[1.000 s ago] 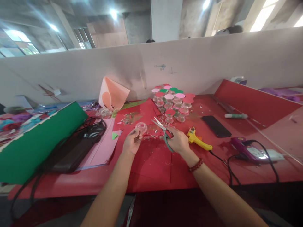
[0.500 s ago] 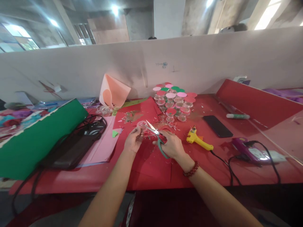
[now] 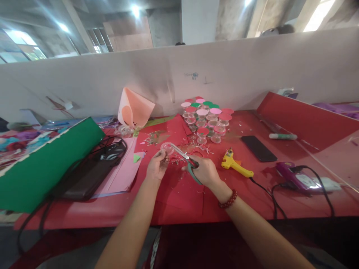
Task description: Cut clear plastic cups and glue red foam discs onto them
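Observation:
Between the fingertips of my left hand is a small clear plastic disc or cup, round and see-through; its exact kind is hard to make out. My right hand grips green-handled scissors, whose blades are closed together and reach the disc's right edge. Red paper sheets lie under both hands, strewn with thin paper trimmings. Behind the hands stands a cluster of clear cups topped with pink, red and green paper discs.
To the right lie a yellow glue gun with a cord, a black phone, a glue stick and a purple power strip. On the left are pink paper sheets, a dark bag and a green board.
The scissor blades, apart half a second ago, have come together at the disc's edge. My left hand has barely moved.

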Demonstrator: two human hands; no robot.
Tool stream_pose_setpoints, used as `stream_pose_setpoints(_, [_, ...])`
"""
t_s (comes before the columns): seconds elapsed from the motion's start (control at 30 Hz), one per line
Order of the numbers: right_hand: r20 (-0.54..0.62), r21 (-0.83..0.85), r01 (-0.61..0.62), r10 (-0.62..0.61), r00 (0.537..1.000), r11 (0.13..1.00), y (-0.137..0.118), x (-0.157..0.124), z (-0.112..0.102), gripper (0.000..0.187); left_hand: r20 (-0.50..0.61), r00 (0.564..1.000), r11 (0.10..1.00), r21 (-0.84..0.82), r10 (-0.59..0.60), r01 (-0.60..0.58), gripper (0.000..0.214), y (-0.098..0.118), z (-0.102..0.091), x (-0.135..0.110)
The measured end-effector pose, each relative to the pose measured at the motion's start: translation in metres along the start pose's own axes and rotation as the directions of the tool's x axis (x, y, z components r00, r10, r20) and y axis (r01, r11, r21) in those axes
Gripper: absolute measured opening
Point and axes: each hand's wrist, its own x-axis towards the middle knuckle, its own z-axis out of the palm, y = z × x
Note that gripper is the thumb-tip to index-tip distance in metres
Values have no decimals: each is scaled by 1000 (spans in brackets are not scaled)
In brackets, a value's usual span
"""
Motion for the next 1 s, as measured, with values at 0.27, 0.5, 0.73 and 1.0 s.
stream_pose_setpoints(0.27, [-20,-76,-8,6,1000,997,-6,-3,-2,39,-16,1000,1000,-21,-10,10,16,0,1,0])
stream_pose_setpoints(0.5, [25,-9,-1,2,1000,1000,-1,-1,-1,33,-32,999,999,-38,-36,35,18,2,2,-3])
stream_pose_setpoints(0.73, [40,29,-2,0,999,1000,0,-2,-3,22,-48,998,999,-42,-32,30,17,3,2,-3])
stream_pose_setpoints(1.0, [-35,-72,-20,18,999,997,-4,-4,-4,44,-24,1000,999,-29,-19,18,16,2,1,-2])
